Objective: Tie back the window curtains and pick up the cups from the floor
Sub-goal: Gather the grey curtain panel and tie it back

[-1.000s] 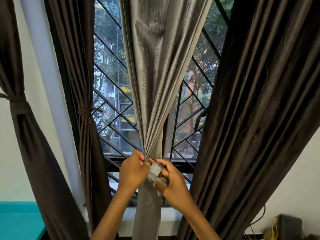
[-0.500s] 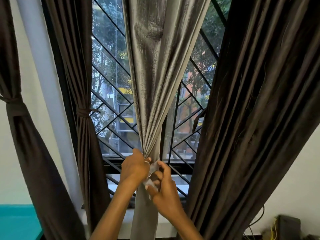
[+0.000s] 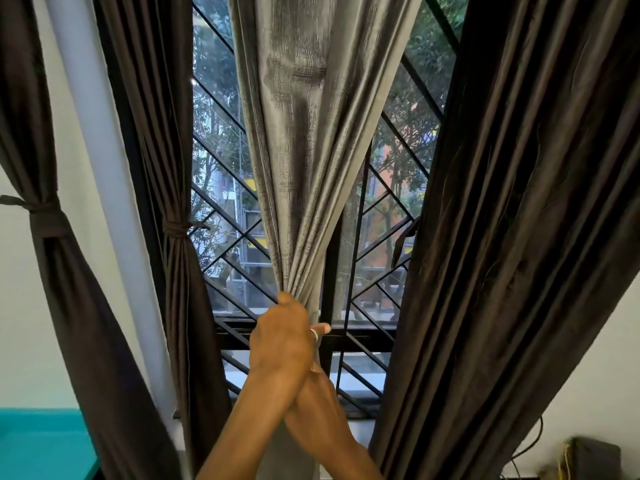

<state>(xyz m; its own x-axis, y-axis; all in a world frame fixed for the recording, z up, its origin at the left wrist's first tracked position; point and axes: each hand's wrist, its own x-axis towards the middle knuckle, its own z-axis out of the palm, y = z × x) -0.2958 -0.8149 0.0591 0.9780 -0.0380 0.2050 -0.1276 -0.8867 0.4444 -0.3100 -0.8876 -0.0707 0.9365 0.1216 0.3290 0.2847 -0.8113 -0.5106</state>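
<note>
We clench our left hand (image 3: 282, 336) round the grey curtain (image 3: 304, 150) where its folds bunch into a narrow neck, probably to keep the gather tight so a tie can go round it. Our right hand (image 3: 320, 407) crosses just below that neck, under the left wrist, and we cannot tell whether it grasps anything. Left of the grey curtain hangs a tied dark curtain (image 3: 180, 289), right of it a loose dark curtain (image 3: 519, 237); no cups show.

Centre: grey curtain (image 3: 304, 150) hanging, narrowing into tight bunch low down. Far-left brown curtain (image 3: 45, 258) and inner-left brown curtain (image 3: 180, 271) hanging tied back. Right brown curtain (image 3: 519, 237) hanging loose.
</note>
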